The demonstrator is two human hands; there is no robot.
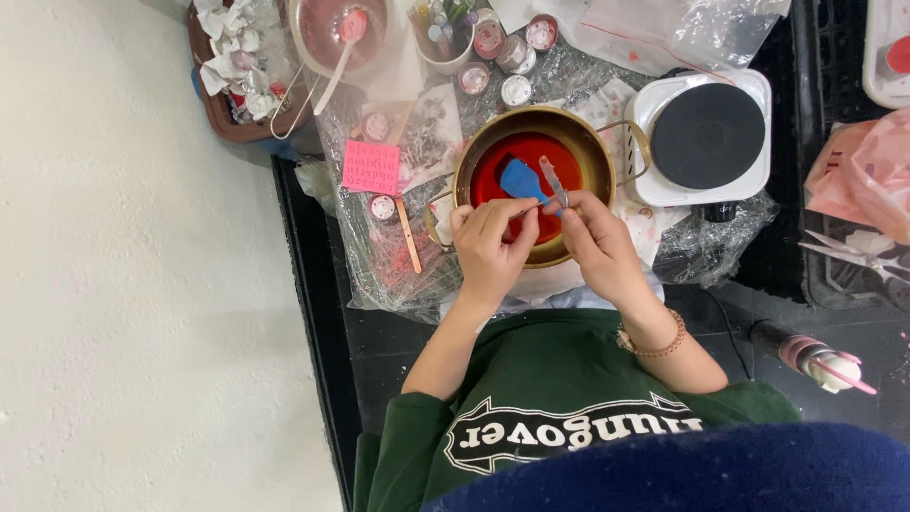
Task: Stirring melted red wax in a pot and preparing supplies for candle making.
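While both hands work over the brass pot (531,185) of red liquid, the left hand (490,248) pinches a thin metal stick (527,210) between its fingers (502,216). The right hand (595,242) grips a clear dropper (553,180) at the pot's near rim. A blue spatula (519,178) rests in the liquid. An electric hotplate (701,137) stands just beside the pot on the counter (379,275).

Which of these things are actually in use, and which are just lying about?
In use: left hand, right hand, brass pot of red liquid, blue spatula, clear dropper.
Lying about: hot plate, pink card, scissors, small tins.
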